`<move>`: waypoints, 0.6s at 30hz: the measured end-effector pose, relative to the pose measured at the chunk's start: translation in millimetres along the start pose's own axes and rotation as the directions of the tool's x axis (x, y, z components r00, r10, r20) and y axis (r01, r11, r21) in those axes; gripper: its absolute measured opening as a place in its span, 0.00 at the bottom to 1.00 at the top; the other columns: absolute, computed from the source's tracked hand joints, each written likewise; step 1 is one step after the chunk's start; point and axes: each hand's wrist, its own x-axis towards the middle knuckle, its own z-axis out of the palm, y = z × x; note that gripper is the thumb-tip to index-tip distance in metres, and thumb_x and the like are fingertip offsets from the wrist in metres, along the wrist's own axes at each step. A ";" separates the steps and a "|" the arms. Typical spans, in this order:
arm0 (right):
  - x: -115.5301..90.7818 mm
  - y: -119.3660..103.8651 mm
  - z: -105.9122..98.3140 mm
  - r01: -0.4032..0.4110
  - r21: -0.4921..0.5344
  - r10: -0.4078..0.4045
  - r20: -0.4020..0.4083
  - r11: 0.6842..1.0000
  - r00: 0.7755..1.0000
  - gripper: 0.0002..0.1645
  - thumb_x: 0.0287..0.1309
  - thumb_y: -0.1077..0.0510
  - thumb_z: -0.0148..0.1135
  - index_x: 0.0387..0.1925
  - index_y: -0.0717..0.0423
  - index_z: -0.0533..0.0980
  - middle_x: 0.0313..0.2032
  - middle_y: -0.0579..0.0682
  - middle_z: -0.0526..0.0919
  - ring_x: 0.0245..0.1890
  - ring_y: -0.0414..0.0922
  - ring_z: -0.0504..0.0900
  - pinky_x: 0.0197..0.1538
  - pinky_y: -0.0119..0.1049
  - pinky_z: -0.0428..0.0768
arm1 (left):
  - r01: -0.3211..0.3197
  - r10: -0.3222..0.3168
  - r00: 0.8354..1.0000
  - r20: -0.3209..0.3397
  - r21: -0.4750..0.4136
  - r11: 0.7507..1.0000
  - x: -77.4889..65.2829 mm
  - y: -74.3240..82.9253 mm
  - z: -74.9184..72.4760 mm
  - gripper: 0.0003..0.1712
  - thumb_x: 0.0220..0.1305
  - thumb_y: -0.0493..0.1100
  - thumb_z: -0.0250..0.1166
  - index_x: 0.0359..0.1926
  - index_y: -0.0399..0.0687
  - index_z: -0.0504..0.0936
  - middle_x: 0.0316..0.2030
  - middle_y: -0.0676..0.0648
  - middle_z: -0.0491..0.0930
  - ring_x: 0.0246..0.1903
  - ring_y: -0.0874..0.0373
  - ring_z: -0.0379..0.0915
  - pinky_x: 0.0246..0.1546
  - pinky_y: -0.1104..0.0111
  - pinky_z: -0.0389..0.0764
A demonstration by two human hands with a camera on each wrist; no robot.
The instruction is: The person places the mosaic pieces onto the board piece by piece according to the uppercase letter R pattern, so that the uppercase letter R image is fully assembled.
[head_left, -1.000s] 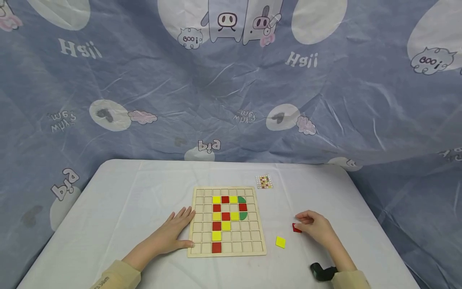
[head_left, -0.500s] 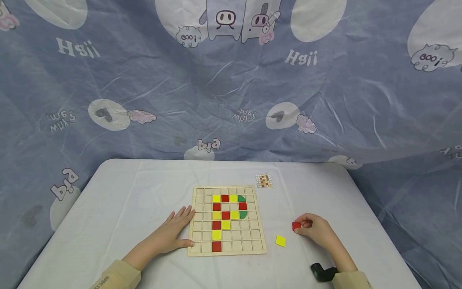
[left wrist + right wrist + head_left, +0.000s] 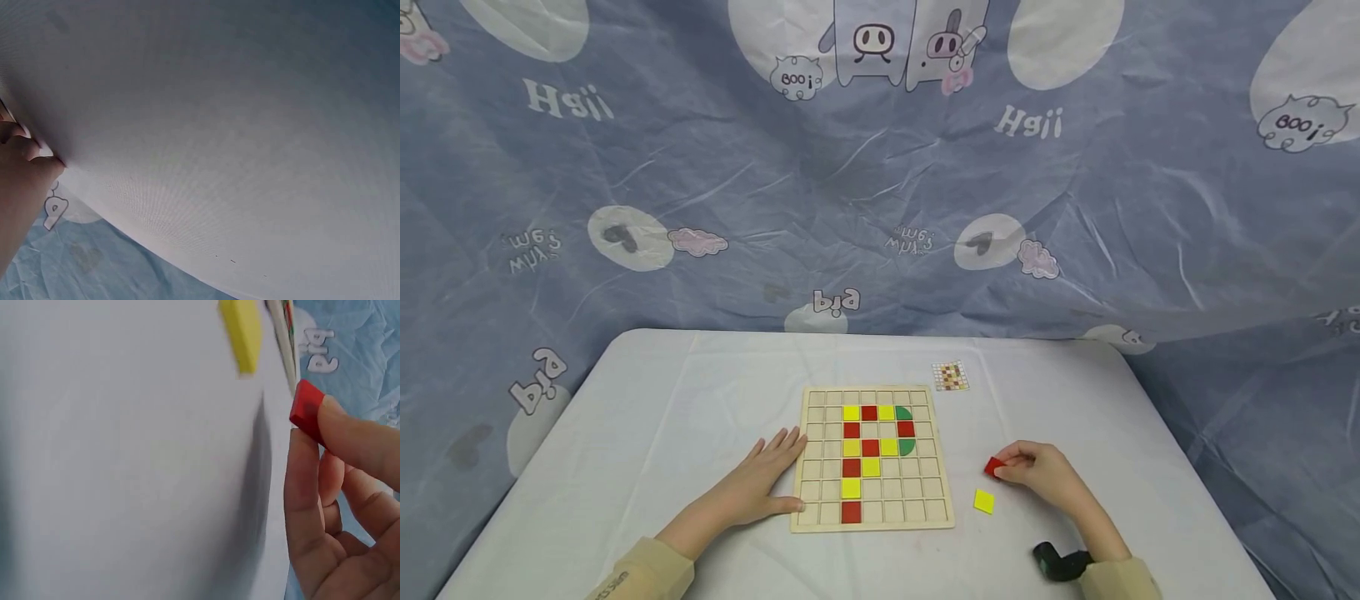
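On the table lies a square wooden grid board (image 3: 917, 492) with red and yellow square tiles and two green rounded tiles set in some of its cells. My left hand (image 3: 752, 487) lies spread at the board's left edge, fingers straight and touching it. To the right of the board, my right hand (image 3: 1047, 475) pinches a red square tile (image 3: 306, 407) between thumb and fingertips. In the right wrist view that tile is held up off the cloth. A yellow square tile (image 3: 984, 501) lies on the table just left of and below this hand.
A small printed card (image 3: 951, 376) with a coloured grid pattern lies beyond the board's far right corner. A black device (image 3: 1060, 562) is at the right wrist. Behind the white table (image 3: 730, 367) hangs a blue patterned cloth (image 3: 850, 183).
My right hand has picked the red tile up from the table and carried it a little left, toward the board. The left hand stays at the board's edge.
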 end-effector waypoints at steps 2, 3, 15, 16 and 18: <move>0.7 -7.4 6.8 -0.012 0.039 0.012 0.014 0.999 1.000 0.11 0.51 0.61 0.73 0.37 0.59 0.82 0.29 0.47 0.83 0.28 0.41 0.78 0.32 0.29 0.79 | -0.002 0.002 1.000 -0.001 0.003 1.000 0.3 -0.1 0.5 0.59 0.54 0.68 0.68 0.76 0.43 0.54 0.77 0.40 0.51 0.77 0.41 0.42 0.74 0.40 0.46; 0.9 -11.3 10.5 -0.009 0.058 0.008 0.025 0.998 1.000 0.11 0.51 0.61 0.73 0.37 0.59 0.82 0.29 0.48 0.84 0.29 0.41 0.79 0.33 0.30 0.79 | -0.002 0.002 1.000 -0.002 0.005 1.000 0.2 0.0 0.6 0.58 0.54 0.68 0.68 0.76 0.43 0.55 0.76 0.40 0.51 0.77 0.41 0.42 0.74 0.40 0.46; 1.5 -62.1 62.0 0.135 0.199 -0.167 0.157 0.971 0.973 0.10 0.52 0.61 0.73 0.36 0.59 0.81 0.29 0.47 0.83 0.29 0.39 0.80 0.32 0.26 0.81 | -0.003 0.003 1.000 -0.004 -0.004 1.000 -0.4 2.3 -0.9 0.58 0.54 0.67 0.68 0.76 0.42 0.55 0.76 0.39 0.52 0.77 0.40 0.42 0.74 0.40 0.46; 1.0 -65.7 66.1 0.145 0.197 -0.178 0.162 0.970 0.971 0.09 0.52 0.61 0.73 0.35 0.58 0.81 0.29 0.47 0.83 0.29 0.39 0.80 0.32 0.26 0.80 | -0.003 0.003 1.000 -0.004 -0.003 1.000 -0.6 2.5 -1.0 0.58 0.54 0.67 0.68 0.76 0.42 0.55 0.76 0.39 0.52 0.77 0.40 0.42 0.74 0.40 0.46; -0.1 -71.7 73.5 0.170 0.190 -0.204 0.174 0.967 0.963 0.08 0.52 0.61 0.73 0.34 0.57 0.82 0.28 0.46 0.83 0.28 0.39 0.79 0.31 0.26 0.79 | -0.004 0.004 1.000 -0.007 -0.003 1.000 -0.9 2.8 -1.1 0.58 0.54 0.67 0.68 0.76 0.42 0.55 0.76 0.39 0.52 0.77 0.40 0.43 0.74 0.40 0.46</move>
